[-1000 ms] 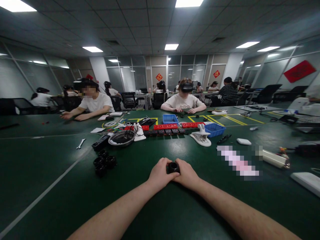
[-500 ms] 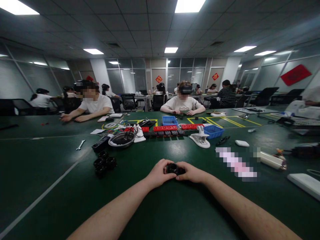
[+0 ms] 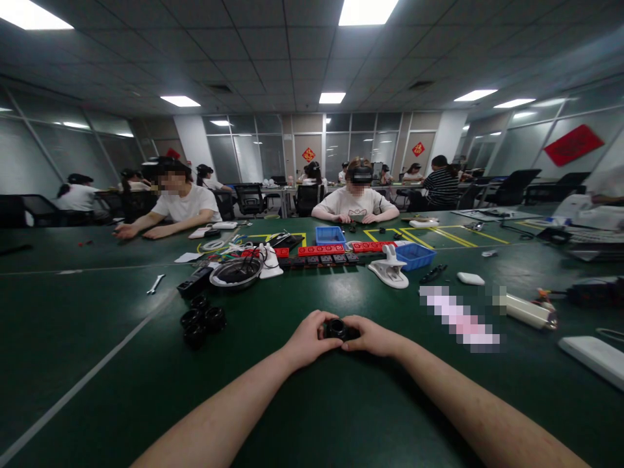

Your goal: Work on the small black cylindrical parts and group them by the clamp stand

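My left hand (image 3: 312, 335) curls its thumb and fingers around a black round part with a hollow centre (image 3: 336, 327), just above or on the green table. From the other side my right hand (image 3: 371, 335) closes on black material touching that part; whether it is the same piece or a second one I cannot tell. The two thumbs nearly meet at the near side. Off to the left stands a cluster of several similar glossy black round parts (image 3: 203, 318), with hollow tops.
Ahead lie a silver bowl (image 3: 236, 281) with black cords, red socket strips (image 3: 322, 249), blue bins (image 3: 414, 255) and a white clip stand (image 3: 390, 270). A wrench (image 3: 156, 284) is at left. A white box (image 3: 592, 357) lies at right. Two people sit across the table.
Both hands keep their hold on the black part with hardly any movement. The whole view has shifted very slightly.
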`<state>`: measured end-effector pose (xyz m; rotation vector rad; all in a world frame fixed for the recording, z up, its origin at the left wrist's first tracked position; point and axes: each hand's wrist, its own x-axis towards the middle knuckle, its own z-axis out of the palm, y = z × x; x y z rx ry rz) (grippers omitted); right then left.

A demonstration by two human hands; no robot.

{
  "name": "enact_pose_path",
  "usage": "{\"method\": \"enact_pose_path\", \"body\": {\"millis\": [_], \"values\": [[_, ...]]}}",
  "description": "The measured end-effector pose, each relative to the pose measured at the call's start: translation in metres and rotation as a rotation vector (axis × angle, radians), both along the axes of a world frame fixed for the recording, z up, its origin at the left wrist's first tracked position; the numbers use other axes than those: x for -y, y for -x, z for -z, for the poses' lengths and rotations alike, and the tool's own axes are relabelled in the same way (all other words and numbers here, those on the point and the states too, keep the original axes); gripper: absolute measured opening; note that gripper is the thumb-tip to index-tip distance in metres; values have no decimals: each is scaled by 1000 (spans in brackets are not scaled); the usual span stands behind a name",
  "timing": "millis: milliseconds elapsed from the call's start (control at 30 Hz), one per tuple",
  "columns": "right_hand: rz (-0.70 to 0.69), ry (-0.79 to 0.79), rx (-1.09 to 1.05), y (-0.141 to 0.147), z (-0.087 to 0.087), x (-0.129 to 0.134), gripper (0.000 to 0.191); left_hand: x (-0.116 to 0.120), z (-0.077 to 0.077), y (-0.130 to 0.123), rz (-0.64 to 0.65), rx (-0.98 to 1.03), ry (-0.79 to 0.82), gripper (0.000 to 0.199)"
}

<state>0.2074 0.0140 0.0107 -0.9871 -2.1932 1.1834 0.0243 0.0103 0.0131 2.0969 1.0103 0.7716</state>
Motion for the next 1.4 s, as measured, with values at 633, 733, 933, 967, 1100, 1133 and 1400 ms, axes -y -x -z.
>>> {"method": "enact_pose_path", "body": {"millis": [633,733,933,967,1100,1133,1400], "values": [[355,-398,200,19,18,8,53,5,7,-8,-231,-34,-113,31],[186,-338,104,10,15,2,50,2,5,-6,-139,-4,-60,32],[6,-99,1,1,10,-4,28,0,3,-4,-53,3,1,39],[4,-83,-8,0,10,-4,28,0,3,-4,-44,6,2,39],[27,-70,1,0,9,-3,30,-1,3,-3,-21,16,-5,39],[33,-66,8,1,9,-2,30,-1,4,-2,-21,17,-6,39],[95,-81,81,2,9,-2,27,1,1,-3,-33,3,14,40]]}}
